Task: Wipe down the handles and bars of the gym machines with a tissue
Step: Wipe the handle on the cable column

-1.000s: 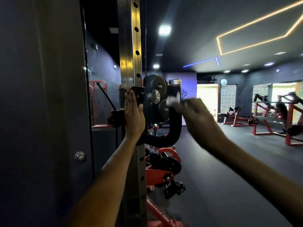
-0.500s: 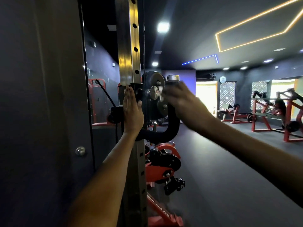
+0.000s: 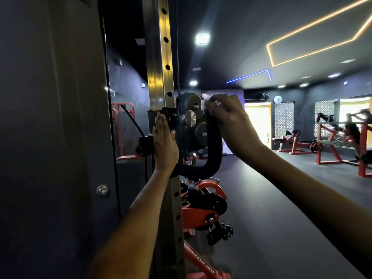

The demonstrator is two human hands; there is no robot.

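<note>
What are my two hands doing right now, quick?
Left hand: open, flat against the perforated steel upright post.
Right hand: closed on the white crumpled tissue, atop the black curved padded handle.

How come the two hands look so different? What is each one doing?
The left hand lies flat with straight fingers against the metal post; the right hand is curled around the top of the black padded handle. The right hand holds a white tissue; the left hand holds nothing. The right hand sits higher than the left hand. Both are bare and reach up to the same machine.
</note>
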